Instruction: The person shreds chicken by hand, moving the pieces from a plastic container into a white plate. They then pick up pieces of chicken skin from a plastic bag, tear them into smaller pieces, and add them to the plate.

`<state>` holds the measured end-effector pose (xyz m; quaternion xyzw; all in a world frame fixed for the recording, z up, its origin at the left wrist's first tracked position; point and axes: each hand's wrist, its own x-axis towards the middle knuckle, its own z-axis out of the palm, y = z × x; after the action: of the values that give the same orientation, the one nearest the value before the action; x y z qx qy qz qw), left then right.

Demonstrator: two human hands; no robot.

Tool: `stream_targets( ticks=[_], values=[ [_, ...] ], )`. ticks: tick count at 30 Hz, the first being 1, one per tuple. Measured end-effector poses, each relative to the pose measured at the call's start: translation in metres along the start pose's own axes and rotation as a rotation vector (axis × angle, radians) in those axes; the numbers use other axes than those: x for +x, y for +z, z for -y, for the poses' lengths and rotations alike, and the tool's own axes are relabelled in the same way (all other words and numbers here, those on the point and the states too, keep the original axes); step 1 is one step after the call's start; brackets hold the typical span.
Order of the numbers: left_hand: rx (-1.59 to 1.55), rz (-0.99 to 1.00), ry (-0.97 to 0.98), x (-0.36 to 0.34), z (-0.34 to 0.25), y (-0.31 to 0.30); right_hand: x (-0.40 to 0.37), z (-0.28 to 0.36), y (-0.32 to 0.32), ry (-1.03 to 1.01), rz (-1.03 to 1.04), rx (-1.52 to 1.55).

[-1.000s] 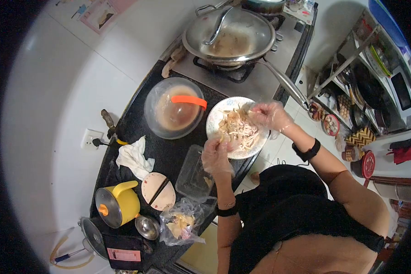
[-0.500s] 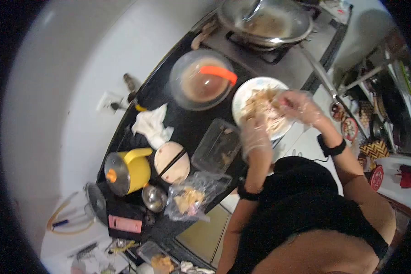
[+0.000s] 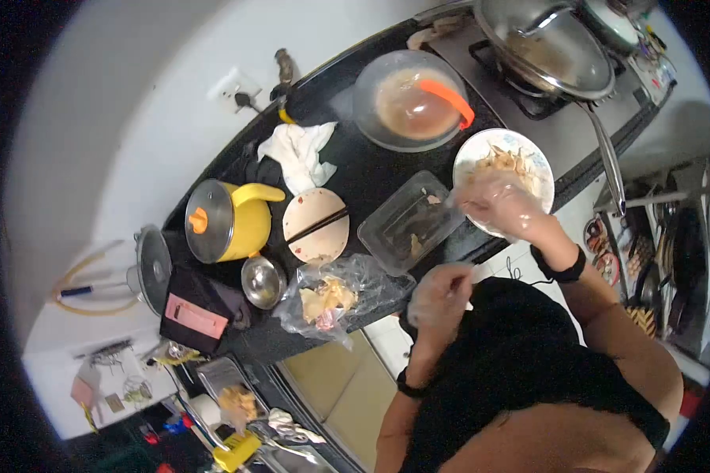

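Observation:
My right hand (image 3: 503,206), in a clear plastic glove, is over the near-left side of a white plate (image 3: 538,150) of pale shredded food (image 3: 503,162). Its fingers are bent together; whatever they hold is hidden. Apart from the plate, close to my body, my left hand (image 3: 442,298) wears the same kind of glove. Its fingers are curled inward, and I cannot make out anything in them. Between the hands and the wall lies a clear plastic container (image 3: 398,229) with a few scraps inside.
A bowl of cloudy liquid (image 3: 394,118) with an orange handle stands behind. Leftward are a white cloth (image 3: 296,154), a dish (image 3: 315,221) with black chopsticks, a yellow pot (image 3: 244,225), a metal bowl (image 3: 263,282) and a plastic bag (image 3: 331,303) of scraps. A pan (image 3: 544,55) sits on the stove.
My left hand has left the plate and drawn back toward my body. The right hand has shifted across the plate's near-left side. The whole view has turned and moved.

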<state>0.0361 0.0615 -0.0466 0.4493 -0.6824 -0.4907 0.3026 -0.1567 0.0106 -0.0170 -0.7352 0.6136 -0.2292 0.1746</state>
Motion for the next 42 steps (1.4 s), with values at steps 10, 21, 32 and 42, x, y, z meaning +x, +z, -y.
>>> stream_targets(
  ticks=[10, 21, 32, 42],
  values=[
    [-0.372, -0.347, -0.277, -0.046, 0.029, -0.043, 0.05, 0.032, 0.099, -0.234, 0.462, -0.382],
    [-0.239, -0.433, -0.167, -0.003, 0.046, -0.061, 0.053, 0.027, 0.076, 0.071, 0.43, 0.361],
    [0.022, -0.39, -0.097, 0.018, 0.068, -0.067, 0.041, 0.031, 0.072, 0.04, 0.128, -0.192],
    [-0.125, -0.487, -0.086, 0.017, 0.069, -0.066, 0.056, 0.028, 0.118, 0.22, 0.463, -0.3]
  ],
)
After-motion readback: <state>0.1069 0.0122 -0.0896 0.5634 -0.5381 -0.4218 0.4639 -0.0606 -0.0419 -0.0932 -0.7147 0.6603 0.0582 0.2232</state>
